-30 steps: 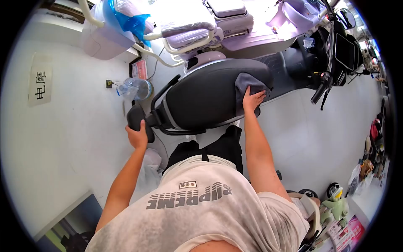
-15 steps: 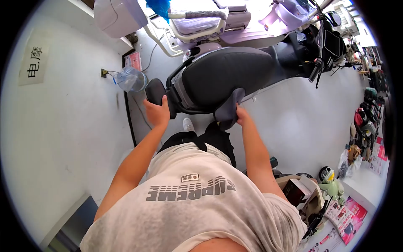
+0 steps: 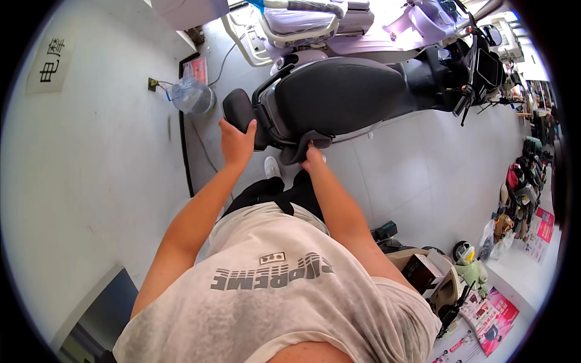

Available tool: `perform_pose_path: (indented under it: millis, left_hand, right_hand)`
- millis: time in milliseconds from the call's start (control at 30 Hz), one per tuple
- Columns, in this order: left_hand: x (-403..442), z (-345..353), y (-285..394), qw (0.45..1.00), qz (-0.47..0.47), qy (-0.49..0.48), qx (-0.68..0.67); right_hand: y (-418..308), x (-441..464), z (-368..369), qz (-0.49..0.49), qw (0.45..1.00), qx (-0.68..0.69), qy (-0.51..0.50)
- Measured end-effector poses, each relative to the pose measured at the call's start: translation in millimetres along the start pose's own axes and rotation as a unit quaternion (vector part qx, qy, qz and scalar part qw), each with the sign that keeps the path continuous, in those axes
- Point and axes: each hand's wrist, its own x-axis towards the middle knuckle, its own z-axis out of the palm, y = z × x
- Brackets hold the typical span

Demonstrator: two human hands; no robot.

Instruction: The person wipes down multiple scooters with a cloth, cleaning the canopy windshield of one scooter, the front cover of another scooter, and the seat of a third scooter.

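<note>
A dark electric scooter stands across the view, its long black seat (image 3: 342, 94) in the middle. Behind the seat is a padded backrest (image 3: 240, 115) on a black rail. My left hand (image 3: 237, 140) is closed round the near part of this backrest, thumb on top. In my right hand (image 3: 313, 156) is a dark grey cloth (image 3: 296, 152), bunched and hanging at the seat's rear near side, by the grab rail. My right fingers are partly hidden by the cloth. It covers part of the scooter's tail.
A clear plastic water jug (image 3: 192, 97) stands by the left wall, near a wall socket (image 3: 152, 84) and a cable. Beyond the seat is a lilac scooter (image 3: 363, 43). Behind me on the right are a box (image 3: 425, 271) and a pink poster (image 3: 493, 320).
My right hand has moved left with the cloth, from the seat's near side towards its rear. My left hand still holds the backrest. The view has shifted slightly.
</note>
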Motion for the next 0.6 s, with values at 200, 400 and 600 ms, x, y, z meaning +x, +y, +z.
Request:
perform_pose_path:
  millis: [200,400,600]
  left_hand:
    - [0.7,1.3,0.2,1.0,0.004,-0.004,-0.006]
    - [2.8,4.3,-6.0,1.0,0.02,0.005,-0.005]
    - [8.3,-11.2,-60.9,0.976,0.036,-0.143,-0.162]
  right_hand:
    - [4.3,-6.0,29.8,0.013,0.996,0.09,-0.011]
    - [21.4,-62.5,75.5,0.119,0.968,0.004,-0.223]
    - [-20.9,-148.0,72.5,-0.057,0.942,-0.256,-0.208]
